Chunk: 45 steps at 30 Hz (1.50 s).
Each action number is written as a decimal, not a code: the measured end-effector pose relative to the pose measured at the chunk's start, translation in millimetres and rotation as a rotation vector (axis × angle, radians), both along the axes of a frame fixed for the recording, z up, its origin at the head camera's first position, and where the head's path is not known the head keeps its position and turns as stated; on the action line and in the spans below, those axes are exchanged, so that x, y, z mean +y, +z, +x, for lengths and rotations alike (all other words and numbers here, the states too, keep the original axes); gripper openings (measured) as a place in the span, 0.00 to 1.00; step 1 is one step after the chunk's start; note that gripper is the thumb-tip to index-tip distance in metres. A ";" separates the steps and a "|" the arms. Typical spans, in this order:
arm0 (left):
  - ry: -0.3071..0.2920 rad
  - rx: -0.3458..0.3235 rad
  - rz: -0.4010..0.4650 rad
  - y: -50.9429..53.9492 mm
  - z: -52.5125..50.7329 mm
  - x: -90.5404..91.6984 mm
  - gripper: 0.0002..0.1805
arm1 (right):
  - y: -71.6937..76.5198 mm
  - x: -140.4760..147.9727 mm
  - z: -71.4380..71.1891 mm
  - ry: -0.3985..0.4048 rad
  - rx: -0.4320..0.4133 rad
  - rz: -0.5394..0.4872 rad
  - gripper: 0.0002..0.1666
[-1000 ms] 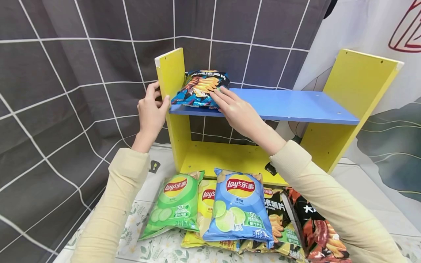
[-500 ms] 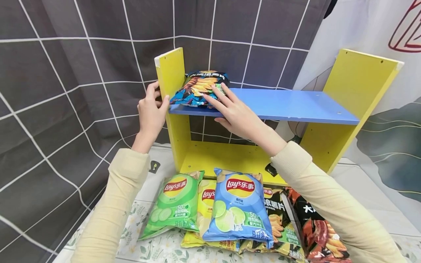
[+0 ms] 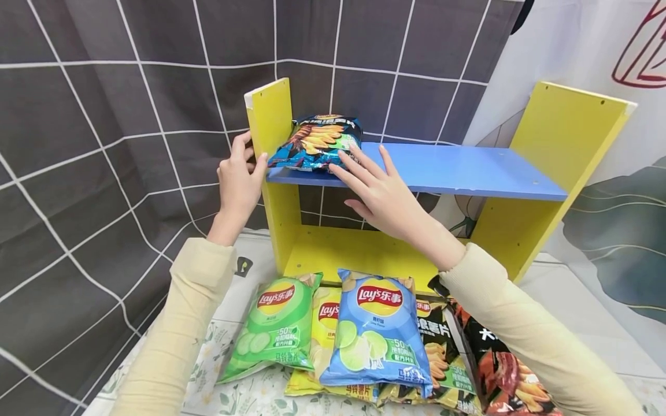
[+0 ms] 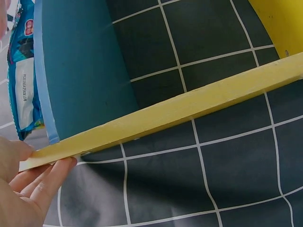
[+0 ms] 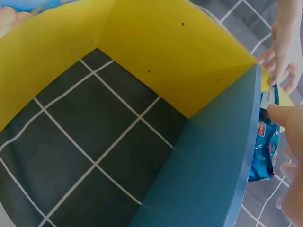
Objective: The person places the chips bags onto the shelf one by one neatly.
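My left hand (image 3: 239, 182) grips the front edge of the yellow side panel (image 3: 270, 118), thumb on one side and fingers on the other; the left wrist view shows the same hold. A blue-and-black chip bag (image 3: 314, 141) lies on the blue shelf board (image 3: 458, 167), against that panel. Its front end juts a little past the board's edge. Over the bag's near right corner is my right hand (image 3: 382, 199), its fingers straight and spread. Whether the fingertips touch the bag cannot be told. In the right wrist view the bag (image 5: 265, 151) shows beside the right thumb (image 5: 284, 116).
Below the shelf unit lie a green chip bag (image 3: 273, 323), a yellow one (image 3: 324, 338), a blue one (image 3: 378, 329) overlapping it, a black-and-gold one (image 3: 447, 358) and a black-and-red one (image 3: 512, 370). A yellow panel (image 3: 572, 138) bounds the right side.
My right hand has drawn back from the top of the chip bag toward its near right corner, fingers spreading. The bag has settled slightly; my left hand stays on the panel.
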<state>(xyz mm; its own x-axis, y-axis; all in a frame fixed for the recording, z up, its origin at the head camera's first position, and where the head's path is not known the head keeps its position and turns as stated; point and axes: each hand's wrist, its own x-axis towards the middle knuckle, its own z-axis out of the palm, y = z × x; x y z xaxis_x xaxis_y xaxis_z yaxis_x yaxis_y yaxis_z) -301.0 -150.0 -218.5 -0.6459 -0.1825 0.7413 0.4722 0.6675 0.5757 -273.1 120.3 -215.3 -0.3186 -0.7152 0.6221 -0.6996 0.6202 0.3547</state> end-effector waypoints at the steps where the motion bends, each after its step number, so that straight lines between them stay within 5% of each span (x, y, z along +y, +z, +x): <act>1: -0.001 0.001 0.003 -0.1 -0.3 0.3 0.24 | -2.0 1.8 2.2 0.003 0.008 -0.001 0.40; 11: 0.000 0.016 0.007 -0.5 -1.1 1.1 0.25 | -25.0 17.8 27.1 0.057 0.046 0.004 0.39; 23: 0.002 0.028 0.006 -1.1 -1.0 -1.2 0.25 | -66.1 33.7 58.0 0.079 -0.003 0.065 0.35; 37: -0.004 0.012 0.015 -1.2 0.7 0.0 0.25 | -112.1 49.5 105.2 0.073 -0.151 0.143 0.44; 45: -0.003 0.023 0.012 -1.1 0.8 0.1 0.25 | -130.7 59.4 126.8 0.006 -0.350 0.174 0.54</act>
